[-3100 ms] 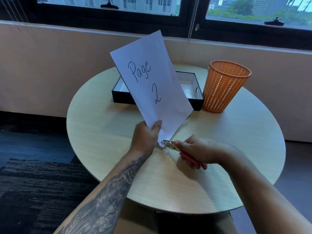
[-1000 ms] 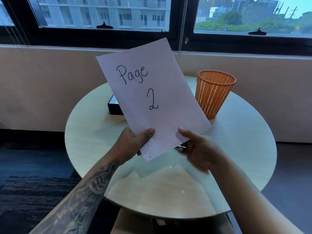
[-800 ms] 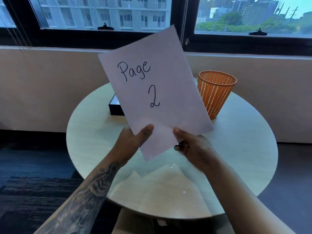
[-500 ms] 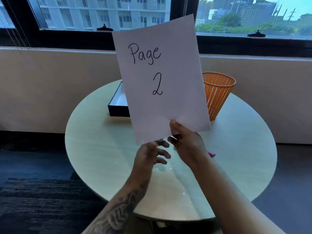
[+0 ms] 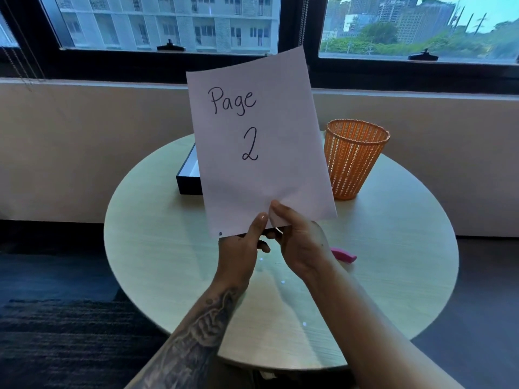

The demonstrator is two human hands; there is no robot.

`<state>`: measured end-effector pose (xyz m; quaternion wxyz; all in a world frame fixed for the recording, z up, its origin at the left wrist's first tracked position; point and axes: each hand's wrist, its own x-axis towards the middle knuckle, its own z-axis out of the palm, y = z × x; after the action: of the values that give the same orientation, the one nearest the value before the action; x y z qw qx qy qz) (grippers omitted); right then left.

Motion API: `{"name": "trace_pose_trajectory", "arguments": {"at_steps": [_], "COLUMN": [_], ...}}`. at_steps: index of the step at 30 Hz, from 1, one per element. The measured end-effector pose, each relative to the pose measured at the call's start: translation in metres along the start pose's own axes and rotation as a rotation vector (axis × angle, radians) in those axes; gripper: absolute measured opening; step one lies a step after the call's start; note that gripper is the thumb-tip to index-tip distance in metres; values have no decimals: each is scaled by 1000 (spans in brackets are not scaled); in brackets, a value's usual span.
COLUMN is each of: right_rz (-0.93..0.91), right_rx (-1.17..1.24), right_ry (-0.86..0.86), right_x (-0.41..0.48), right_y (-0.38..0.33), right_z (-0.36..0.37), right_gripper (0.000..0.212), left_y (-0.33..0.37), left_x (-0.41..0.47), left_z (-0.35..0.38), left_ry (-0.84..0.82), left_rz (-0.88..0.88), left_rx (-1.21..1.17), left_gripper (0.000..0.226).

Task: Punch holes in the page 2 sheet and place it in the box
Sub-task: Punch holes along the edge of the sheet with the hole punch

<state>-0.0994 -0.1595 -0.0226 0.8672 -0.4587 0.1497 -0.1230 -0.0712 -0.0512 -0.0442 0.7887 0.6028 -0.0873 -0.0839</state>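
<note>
The white page 2 sheet [image 5: 261,153] stands upright in front of me, above the round table, with "Page 2" handwritten on it. A small punched hole [image 5: 220,233] shows at its lower left corner. My right hand [image 5: 297,242] pinches the bottom edge, thumb on the front. My left hand [image 5: 243,248] grips the same edge just beside it. The pink handle of the hole punch [image 5: 344,255] sticks out past my right wrist; the rest is hidden by that hand. The black box [image 5: 186,178] lies behind the sheet, mostly covered.
An orange mesh basket [image 5: 354,158] stands on the pale round table [image 5: 157,248], right of the box. Tiny white paper dots [image 5: 282,282] lie on the table under my hands. A beige wall and windows run behind the table.
The sheet has turned from tilted to nearly upright. My left hand let go of it half a second ago and now grips the bottom edge again, beside my right hand.
</note>
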Motion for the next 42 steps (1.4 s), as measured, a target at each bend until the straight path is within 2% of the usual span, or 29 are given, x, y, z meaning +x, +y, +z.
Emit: {"name": "trace_pose_trajectory", "arguments": {"at_steps": [2, 7, 10, 12, 14, 17, 19, 22, 24, 27, 29, 30, 33, 35, 38, 42], "right_rz": [-8, 16, 78, 16, -65, -19, 12, -36, -75, -118, -74, -31, 135, 223, 251, 195], "right_rx": [1, -98, -355, -524, -888, -1730, -1946, -1874, -1783, -1490, -1262, -1143, -776, -601, -509, -532], "right_ry": [3, 23, 37, 36, 20, 26, -7, 39, 47, 11, -62, -108, -204, -230, -269, -291], "right_x": [1, 4, 3, 0, -5, -17, -21, -20, -19, -27, -32, -34, -35, -34, -34, -36], "right_y": [1, 0, -6, -15, -28, -40, -37, -33, -33, -37, -39, -39, -35, -31, -24, -19], "right_z": [-3, -18, -30, -42, -56, -77, -84, -91, -95, -91, -88, -86, -82, -78, -72, -66], "right_gripper": [10, 15, 11, 15, 30, 66, 65, 41, 36, 24, 16, 18, 49, 60, 65, 68], "left_y": [-2, -9, -16, -19, -21, -24, -25, -26, -25, -23, -20, -18, -8, -2, 7, 12], "left_x": [2, 2, 6, 11, 15, 18, 18, 19, 19, 20, 20, 20, 20, 19, 17, 14], "left_z": [-3, -3, -1, -3, -7, -9, -9, -10, -10, -10, -7, -5, 2, 7, 13, 17], "left_ry": [0, 5, 43, 81, 107, 123, 124, 146, 180, 215, 225, 230, 246, 239, 233, 244], "left_rz": [-12, -2, -29, -28, -12, -11, -16, -38, -61, -55, -41, -29, 3, 25, 52, 67], "left_rx": [7, 81, 66, 57, 38, 23, 30, 34, 37, -12, -32, -46, -84, -90, -70, -48], "left_gripper": [21, 19, 14, 14, 15, 15, 18, 19, 16, 12, 14, 16, 13, 8, 7, 6]}}
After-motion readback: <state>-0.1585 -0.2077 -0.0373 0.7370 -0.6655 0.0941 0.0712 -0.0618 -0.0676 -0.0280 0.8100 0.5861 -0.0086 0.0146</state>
